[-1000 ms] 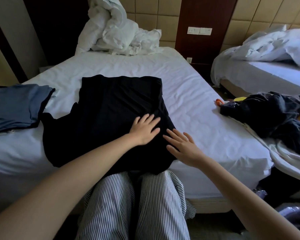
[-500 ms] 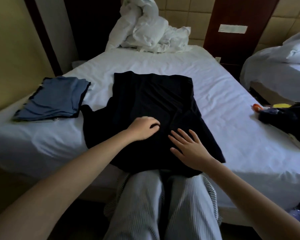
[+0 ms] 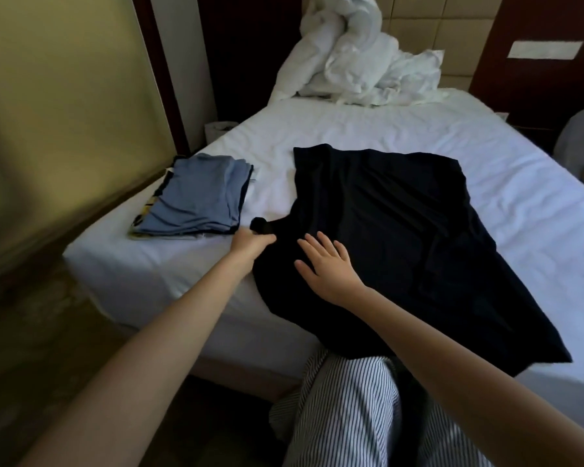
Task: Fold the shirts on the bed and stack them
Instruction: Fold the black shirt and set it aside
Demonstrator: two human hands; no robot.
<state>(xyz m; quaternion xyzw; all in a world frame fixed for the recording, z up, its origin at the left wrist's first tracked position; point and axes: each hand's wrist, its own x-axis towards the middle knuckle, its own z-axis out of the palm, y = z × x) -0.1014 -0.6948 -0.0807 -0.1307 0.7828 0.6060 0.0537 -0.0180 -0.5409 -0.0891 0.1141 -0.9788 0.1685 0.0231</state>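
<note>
Lying under right grip, black shirt bunches inside left grip.

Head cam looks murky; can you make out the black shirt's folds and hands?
Head view: dim, so the black shirt shows only faint creases; the left wall is blur-smeared; the wide lens bows the bed; the left hand gripping the sleeve and flat right hand read clearly.

One head-worn camera faces forward and down across the bed, close above the left hand, right hand and shirt.
</note>
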